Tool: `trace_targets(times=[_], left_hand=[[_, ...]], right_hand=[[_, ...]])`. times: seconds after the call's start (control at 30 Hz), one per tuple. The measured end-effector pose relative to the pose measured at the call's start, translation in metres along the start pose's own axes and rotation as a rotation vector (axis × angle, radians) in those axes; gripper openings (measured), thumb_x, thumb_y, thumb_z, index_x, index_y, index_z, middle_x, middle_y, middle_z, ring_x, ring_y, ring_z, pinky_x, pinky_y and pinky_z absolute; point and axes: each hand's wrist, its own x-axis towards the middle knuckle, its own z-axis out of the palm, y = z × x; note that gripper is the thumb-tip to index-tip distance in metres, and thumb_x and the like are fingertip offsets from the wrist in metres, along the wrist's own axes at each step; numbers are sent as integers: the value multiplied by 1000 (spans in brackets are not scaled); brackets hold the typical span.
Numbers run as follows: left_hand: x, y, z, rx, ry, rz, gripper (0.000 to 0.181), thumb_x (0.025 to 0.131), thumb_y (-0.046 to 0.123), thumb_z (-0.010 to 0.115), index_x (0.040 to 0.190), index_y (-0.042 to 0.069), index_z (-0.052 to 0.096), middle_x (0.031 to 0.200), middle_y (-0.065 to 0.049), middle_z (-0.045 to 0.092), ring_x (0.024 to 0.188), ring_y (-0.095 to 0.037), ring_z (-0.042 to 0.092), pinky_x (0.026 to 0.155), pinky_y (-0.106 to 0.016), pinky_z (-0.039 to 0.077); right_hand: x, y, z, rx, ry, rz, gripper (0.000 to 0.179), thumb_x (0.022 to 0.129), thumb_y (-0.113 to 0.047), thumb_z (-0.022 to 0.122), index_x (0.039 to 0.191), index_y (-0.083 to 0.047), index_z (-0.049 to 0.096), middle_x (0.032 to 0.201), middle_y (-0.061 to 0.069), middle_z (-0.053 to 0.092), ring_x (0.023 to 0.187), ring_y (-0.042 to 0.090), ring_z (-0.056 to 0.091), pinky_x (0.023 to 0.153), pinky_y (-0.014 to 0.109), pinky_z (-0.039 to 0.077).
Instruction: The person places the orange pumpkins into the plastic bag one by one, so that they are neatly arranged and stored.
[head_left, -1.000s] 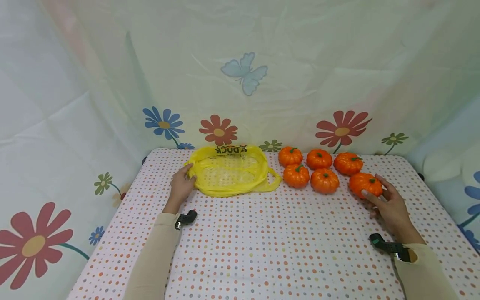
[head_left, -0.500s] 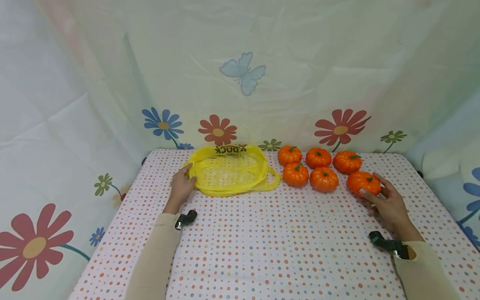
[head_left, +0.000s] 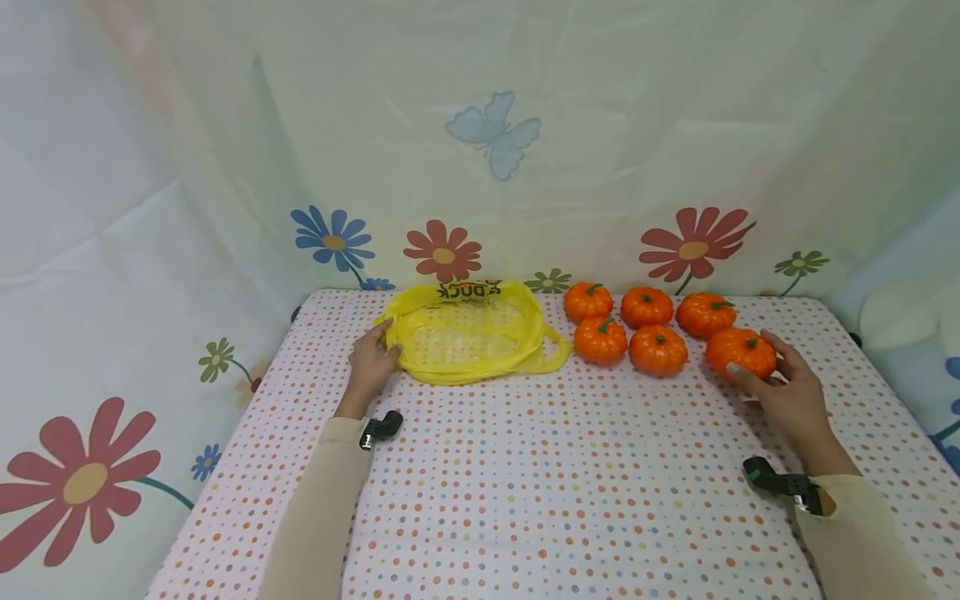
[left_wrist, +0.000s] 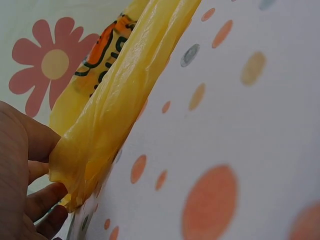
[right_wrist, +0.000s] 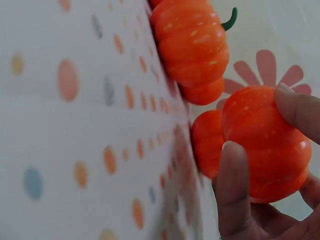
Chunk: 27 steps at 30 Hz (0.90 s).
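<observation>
Though pale, a flowered backdrop (head_left: 585, 158) behind dotted tablecloth (head_left: 540, 475), bag (head_left: 450, 375) and pumpkins (head_left: 658, 351)

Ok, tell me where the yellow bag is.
In the head view, the yellow bag lies on the table, left of the orange pumpkins, its left end held by the left hand.

The place looked like a small, staged tabletop booth; whether it stood in a home, a lab or a studio could not be told. A pale, creased fabric backdrop (head_left: 600, 100), printed with a light-blue butterfly (head_left: 492, 133) and red, blue and green daisy-like flowers (head_left: 442, 252), hung just beyond the far edge of a table covered in white, multicoloured-dotted material (head_left: 525, 483). Similar bluish-white printed sheeting (head_left: 82, 208) closed in both sides. Small black devices (head_left: 381, 429) strapped at two beige-sleeved wrists (head_left: 351, 406) suggested a recording setup.
</observation>
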Motion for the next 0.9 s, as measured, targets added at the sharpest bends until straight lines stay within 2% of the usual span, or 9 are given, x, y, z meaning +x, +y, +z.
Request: trace_targets(times=[0.1,0.2,0.33,0.43,0.57,0.7,0.9], left_hand=[[0,1,1,1,3,0,55,96,23,57,150,20,43,158,-10,37,148,-35,25,116,-61,7],[0,1,1,7,7,1,55,96,23,57,150,20,43,158,-10,37,148,-35,25,116,-61,7],[0,0,2,10,9,8,55,97,23,57,150,20,43,158,-10,37,148,-36,25,116,-62,7],[0,-1,1,6,9,14,56,97,23,58,150,20,43,158,-11,37,148,-36,25,115,-62,8],[0,-1,1,1,12,5,56,96,23,58,150,20,43,158,-10,37,148,-35,25,116,-61,8],[0,1,1,4,9,-10,56,97,23,57,151,21,42,159,-9,36,148,-35,25,117,-61,8],[0,1,1,20,10,0,56,97,24,57,150,20,42,158,-9,37,148,-34,26,117,-61,9]], right_hand=[[-3,-8,0,-8,15,-27,80,94,-40,62,157,-41,12,163,24,13,106,23,46,66,15,52],[-7,-15,1,-37,38,-43,80,94,-40,62,157,-41,13,164,20,15,125,39,36,88,25,53],[-13,-29,5,-47,53,-63,79,94,-40,63,156,-42,14,165,14,17,136,42,31,108,39,45],[-19,-41,7,-28,56,-102,80,93,-35,65,156,-41,17,165,12,20,135,40,32,100,22,47],[-28,-60,12,2,36,-173,80,92,-31,68,156,-38,20,163,12,24,129,34,36,80,3,44],[-35,-81,24,40,-14,-256,80,92,-26,69,157,-34,23,161,14,28,130,34,39,78,1,43],[-45,-115,56,111,-133,-375,83,90,-20,72,157,-27,25,157,20,32,135,40,38,85,4,44]])
